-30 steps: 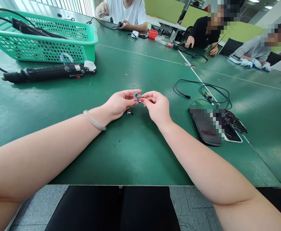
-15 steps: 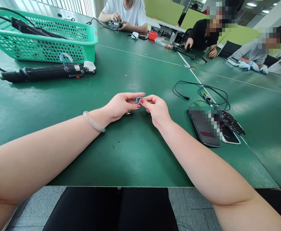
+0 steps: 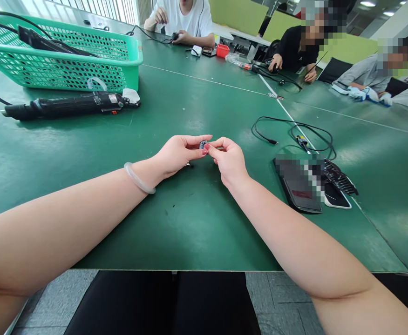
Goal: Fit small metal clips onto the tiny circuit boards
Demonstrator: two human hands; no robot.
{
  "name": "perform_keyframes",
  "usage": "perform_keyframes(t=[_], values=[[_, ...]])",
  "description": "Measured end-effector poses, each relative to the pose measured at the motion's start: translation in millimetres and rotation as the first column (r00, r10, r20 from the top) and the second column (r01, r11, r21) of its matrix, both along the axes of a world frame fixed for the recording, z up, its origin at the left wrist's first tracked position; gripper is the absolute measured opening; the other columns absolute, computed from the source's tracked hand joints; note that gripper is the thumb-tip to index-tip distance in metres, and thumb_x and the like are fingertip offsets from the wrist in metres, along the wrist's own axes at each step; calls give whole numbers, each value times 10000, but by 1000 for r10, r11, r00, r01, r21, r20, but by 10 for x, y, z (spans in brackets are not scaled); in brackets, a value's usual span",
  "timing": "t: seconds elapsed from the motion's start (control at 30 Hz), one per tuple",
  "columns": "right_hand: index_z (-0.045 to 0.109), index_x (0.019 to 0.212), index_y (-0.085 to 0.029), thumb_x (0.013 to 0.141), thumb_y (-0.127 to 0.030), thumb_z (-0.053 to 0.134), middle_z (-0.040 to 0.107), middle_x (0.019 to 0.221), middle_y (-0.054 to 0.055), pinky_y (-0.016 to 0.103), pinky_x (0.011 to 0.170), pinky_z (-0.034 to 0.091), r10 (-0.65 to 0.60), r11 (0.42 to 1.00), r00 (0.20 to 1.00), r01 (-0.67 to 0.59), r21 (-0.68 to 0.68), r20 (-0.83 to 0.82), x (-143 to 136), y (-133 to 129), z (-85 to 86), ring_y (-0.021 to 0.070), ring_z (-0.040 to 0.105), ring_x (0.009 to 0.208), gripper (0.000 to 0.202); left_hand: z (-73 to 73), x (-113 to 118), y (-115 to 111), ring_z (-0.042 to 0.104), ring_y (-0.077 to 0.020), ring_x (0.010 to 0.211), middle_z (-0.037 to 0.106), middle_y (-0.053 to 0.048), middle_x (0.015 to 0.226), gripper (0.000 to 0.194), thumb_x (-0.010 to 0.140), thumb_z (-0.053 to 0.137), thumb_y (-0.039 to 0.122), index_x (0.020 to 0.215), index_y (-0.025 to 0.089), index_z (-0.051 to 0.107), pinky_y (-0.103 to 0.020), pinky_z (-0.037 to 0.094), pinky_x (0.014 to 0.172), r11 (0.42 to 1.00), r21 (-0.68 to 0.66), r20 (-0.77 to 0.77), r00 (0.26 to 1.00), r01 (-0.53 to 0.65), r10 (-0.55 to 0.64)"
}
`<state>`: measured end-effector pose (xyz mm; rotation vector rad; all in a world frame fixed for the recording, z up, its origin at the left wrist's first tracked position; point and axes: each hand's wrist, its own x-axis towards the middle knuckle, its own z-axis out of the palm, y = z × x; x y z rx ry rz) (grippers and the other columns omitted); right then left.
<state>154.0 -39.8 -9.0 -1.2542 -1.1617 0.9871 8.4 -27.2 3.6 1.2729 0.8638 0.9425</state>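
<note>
A small grey part [image 3: 202, 144] is pinched between both hands just above the green table [image 3: 193, 223], near the centre of the head view. My left hand [image 3: 179, 153] grips it from the left between thumb and fingers. From the right, my right hand [image 3: 230, 160] closes thumb and index finger on the part's right side. The fingertips of both hands nearly meet and cover much of it, so its details are hard to make out.
A green basket [image 3: 130, 72] and a black electric screwdriver [image 3: 71, 106] lie at the left. To the right are a looped black cable [image 3: 272, 141], a dark phone [image 3: 300, 193] and a hair clip [image 3: 342, 177]. Several people sit across the table.
The small part has turned a little in my fingers and less of its face shows. Across the table, the person in white has lifted one hand away from the item in the other.
</note>
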Motion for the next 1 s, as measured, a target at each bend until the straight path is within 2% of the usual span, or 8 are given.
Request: perform_keyframes(t=[0.2,0.3,0.43,0.6,0.77,1.0], values=[[561,595,-196,533,-422,838,554,568,-70,244,542,292,19,1000,999,-20,-15,-48,8,-10,21,55,380,521,362,62,20,-21,661,-124,759,741,-28,808,356,720,702,59,1066,135,732,-319,547,853,997,68,-82,996,-41,46],[555,594,-195,524,-435,843,577,586,-66,241,538,304,28,1000,998,-28,-12,-58,2,-16,39,53,382,516,381,67,29,-17,669,-125,776,741,-34,818,331,719,691,45,1036,129,735,-327,550,866,995,91,-67,997,-39,45],[572,627,-202,609,-441,804,606,610,-51,249,563,356,34,999,999,-34,6,3,6,2,9,68,420,525,334,45,26,-4,676,-124,777,746,-53,841,307,741,693,77,1043,120,726,-330,550,872,997,60,-28,998,-54,56],[650,701,-199,718,-286,715,661,789,-12,293,693,441,8,995,986,-24,95,166,38,46,-65,88,496,598,109,40,5,2,671,-115,733,742,-61,801,286,748,698,81,1031,106,723,-315,553,834,995,15,-58,994,-97,97],[680,738,-194,745,-288,679,655,843,-1,301,697,431,-8,992,971,-22,122,237,61,53,-73,90,482,614,94,16,-3,15,676,-126,760,745,-68,829,281,740,721,121,1021,118,726,-309,549,821,991,67,-72,990,-113,118],[668,742,-203,715,-316,713,624,785,-15,288,666,406,5,994,969,-32,106,248,60,44,-53,93,452,613,125,-17,3,29,655,-129,753,732,-59,819,250,739,711,129,988,132,732,-317,539,795,984,146,-133,983,-106,126]])
